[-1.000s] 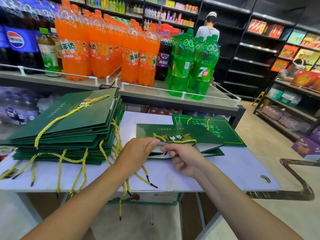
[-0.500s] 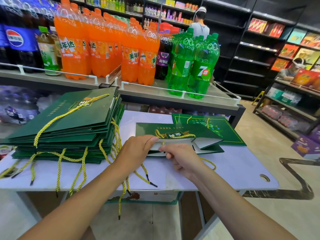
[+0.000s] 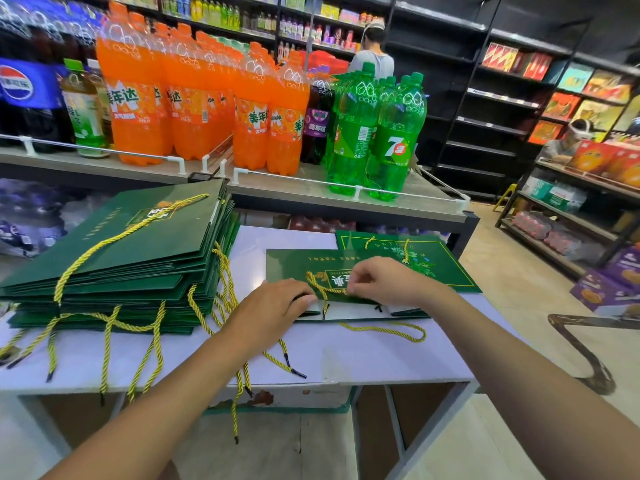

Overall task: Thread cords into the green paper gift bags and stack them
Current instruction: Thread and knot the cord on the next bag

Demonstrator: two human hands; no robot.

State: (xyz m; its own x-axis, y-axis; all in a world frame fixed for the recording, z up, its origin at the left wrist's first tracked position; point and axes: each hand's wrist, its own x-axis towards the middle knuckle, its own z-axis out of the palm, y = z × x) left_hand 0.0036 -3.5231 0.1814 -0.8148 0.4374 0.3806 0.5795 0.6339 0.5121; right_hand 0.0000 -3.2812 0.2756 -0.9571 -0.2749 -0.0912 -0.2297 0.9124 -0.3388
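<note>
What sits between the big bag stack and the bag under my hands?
Head view: bare table crossed by yellow cords trailing from the stack; the left hand reaches over it to the bag.

There is just 1 camera, worn on the person's head. It looks forward and down along both forearms, from above and behind them. The left hand (image 3: 277,306) and right hand (image 3: 384,282) sit near the middle of the picture on the pale table (image 3: 346,358). They are close enough that the twist of the yellow cord (image 3: 322,287) between them shows clearly. Beyond the hands the view faces the drinks shelf (image 3: 294,190). Left of the left hand it takes in the stack of green bags (image 3: 131,251), and well past the right hand, the aisle floor (image 3: 512,271). The wide lens bends straight edges near the corners.
</note>
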